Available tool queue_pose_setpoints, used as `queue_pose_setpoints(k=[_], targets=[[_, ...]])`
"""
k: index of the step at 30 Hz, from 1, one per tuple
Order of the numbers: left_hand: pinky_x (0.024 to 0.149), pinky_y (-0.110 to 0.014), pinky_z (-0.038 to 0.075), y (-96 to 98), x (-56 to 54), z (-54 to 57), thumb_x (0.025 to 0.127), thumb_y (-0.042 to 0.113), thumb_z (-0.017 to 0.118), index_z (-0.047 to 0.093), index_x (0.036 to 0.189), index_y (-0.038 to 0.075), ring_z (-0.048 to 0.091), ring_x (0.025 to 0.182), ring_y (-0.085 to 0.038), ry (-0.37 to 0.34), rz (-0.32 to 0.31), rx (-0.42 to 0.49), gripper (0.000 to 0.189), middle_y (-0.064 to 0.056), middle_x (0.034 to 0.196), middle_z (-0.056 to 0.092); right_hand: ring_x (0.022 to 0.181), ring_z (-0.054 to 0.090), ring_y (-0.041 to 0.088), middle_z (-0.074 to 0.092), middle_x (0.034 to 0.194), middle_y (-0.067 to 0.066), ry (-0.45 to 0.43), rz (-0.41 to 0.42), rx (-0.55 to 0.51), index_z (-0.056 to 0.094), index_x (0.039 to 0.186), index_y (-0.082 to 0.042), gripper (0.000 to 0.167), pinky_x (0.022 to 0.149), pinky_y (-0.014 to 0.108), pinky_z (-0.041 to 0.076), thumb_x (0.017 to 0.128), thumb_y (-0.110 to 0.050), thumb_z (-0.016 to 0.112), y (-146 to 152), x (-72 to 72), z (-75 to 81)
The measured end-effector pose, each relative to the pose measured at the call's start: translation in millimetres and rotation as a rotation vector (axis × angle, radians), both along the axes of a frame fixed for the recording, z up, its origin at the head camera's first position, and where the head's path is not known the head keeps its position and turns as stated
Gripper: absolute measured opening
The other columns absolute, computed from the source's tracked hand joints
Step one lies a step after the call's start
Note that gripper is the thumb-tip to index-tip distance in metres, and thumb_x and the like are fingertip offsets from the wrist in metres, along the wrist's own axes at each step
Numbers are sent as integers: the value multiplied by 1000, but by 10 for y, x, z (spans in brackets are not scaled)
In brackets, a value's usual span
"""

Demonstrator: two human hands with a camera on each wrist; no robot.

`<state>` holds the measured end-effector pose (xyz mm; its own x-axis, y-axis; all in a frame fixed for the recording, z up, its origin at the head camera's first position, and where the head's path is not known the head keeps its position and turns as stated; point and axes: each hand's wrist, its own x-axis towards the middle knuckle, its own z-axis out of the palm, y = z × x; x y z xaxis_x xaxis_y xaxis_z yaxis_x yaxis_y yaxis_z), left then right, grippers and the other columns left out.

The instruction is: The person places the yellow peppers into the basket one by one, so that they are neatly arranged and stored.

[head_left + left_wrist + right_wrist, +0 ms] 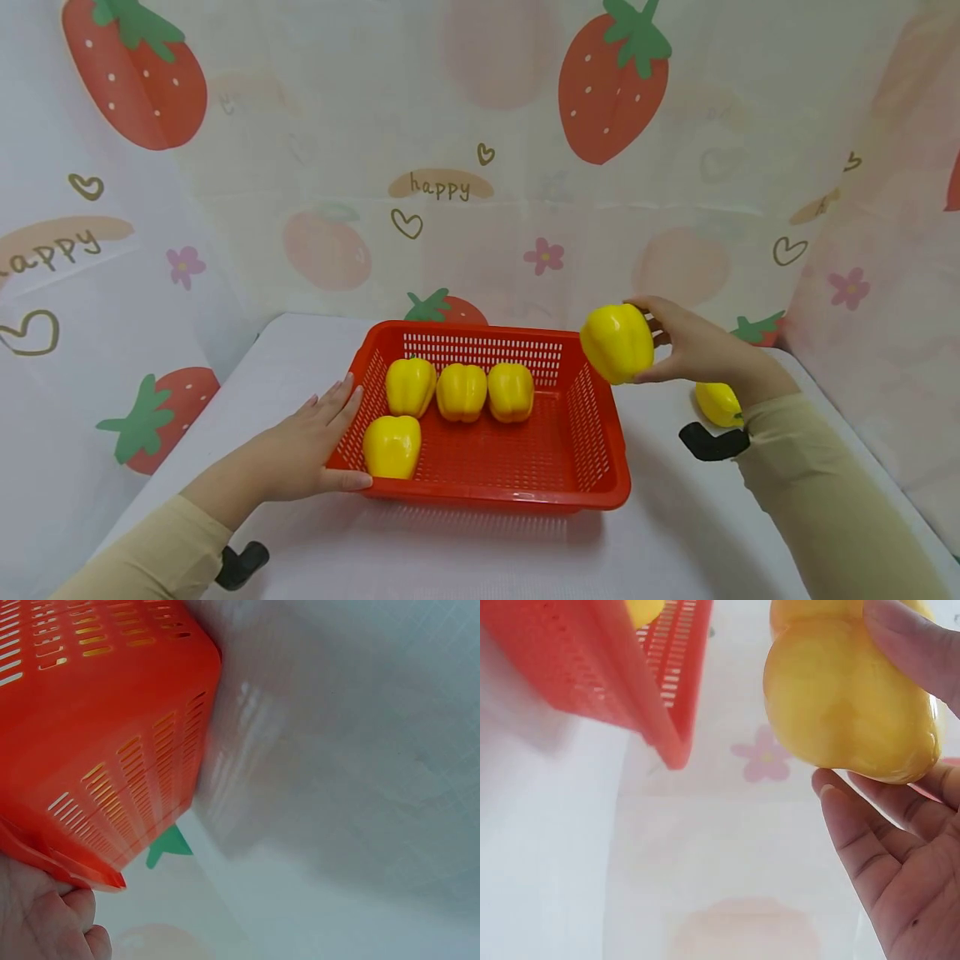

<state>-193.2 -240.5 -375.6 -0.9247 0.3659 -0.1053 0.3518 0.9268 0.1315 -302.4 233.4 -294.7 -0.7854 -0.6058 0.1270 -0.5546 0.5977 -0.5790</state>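
Observation:
In the head view my right hand [697,343] holds a yellow bell pepper [617,343] above the right end of a red plastic basket [495,497]. The right wrist view shows the thumb on one side of this bell pepper [840,697] and the fingers on the other. Several more yellow bell peppers lie inside the basket: a row along the back and one bell pepper [392,447] at the front left. My left hand [300,454] rests on the basket's left rim with fairly straight fingers, its thumb along the front corner.
Another yellow bell pepper [717,404] lies on the white table [480,558] to the right of the basket, partly hidden by my right wrist. Strawberry-printed sheets [337,125] stand behind the table and on both sides. Each wrist carries a black device.

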Motion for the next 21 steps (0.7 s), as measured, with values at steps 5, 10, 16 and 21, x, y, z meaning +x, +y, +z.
queue_pose_setpoints(k=[5, 10, 16, 21], targets=[[109, -52, 15, -2, -3, -1, 65, 82, 44, 14, 146, 4, 12, 138, -33, 5, -3, -10, 117, -15, 152, 7, 109, 46, 21, 43, 126, 0, 4, 53, -13, 32, 136, -14, 88, 91, 40, 45, 66, -32, 83, -162, -41, -1], [109, -52, 15, -8, -7, -5, 65, 82, 43, 13, 146, 4, 12, 138, -33, 13, -10, -17, 116, -15, 152, 7, 109, 47, 21, 43, 126, 0, 10, 104, -11, 32, 136, -14, 89, 92, 39, 46, 66, -33, 82, -349, -64, -17], [109, -52, 15, -8, -12, -14, 65, 82, 44, 13, 146, 4, 11, 138, -33, 11, -12, -7, 116, -15, 152, 7, 109, 47, 21, 44, 125, -1, -38, 115, -24, 32, 136, -17, 91, 90, 38, 47, 63, -33, 84, -589, -36, -54], [109, -52, 15, -11, -17, -24, 65, 82, 44, 13, 146, 5, 11, 139, -32, 12, -11, -4, 116, -15, 153, 7, 108, 51, 22, 43, 128, 3, -66, 137, -11, 28, 140, -13, 96, 88, 36, 49, 64, -31, 84, -756, -44, -123]])
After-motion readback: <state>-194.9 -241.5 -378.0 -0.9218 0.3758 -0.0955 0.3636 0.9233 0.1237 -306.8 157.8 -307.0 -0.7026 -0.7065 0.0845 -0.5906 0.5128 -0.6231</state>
